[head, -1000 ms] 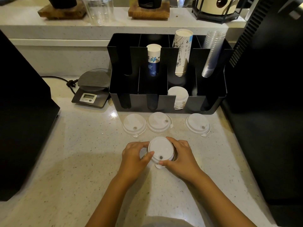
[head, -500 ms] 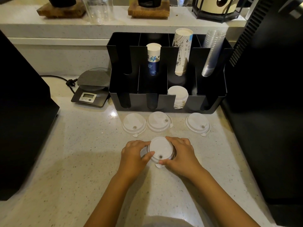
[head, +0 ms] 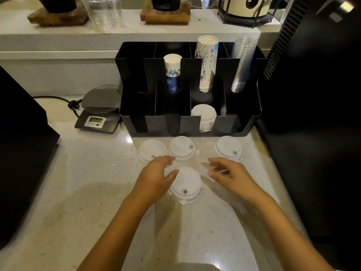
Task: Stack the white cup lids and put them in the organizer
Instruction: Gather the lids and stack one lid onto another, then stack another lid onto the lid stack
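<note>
Four white cup lids lie before the organizer (head: 242, 122): three at twelve o'clock, the nearest lid (head: 186, 183) between both released hands, left hand (head: 156, 177) touching it, right hand (head: 232, 176) apart. Light, thin, probably flexible plastic; pinch rims gently.

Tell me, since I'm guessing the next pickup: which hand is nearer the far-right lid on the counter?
Right. The right hand hovers open just in front of and left of the far-right lid; the left hand is farther left, beside the near lid stack.
</note>
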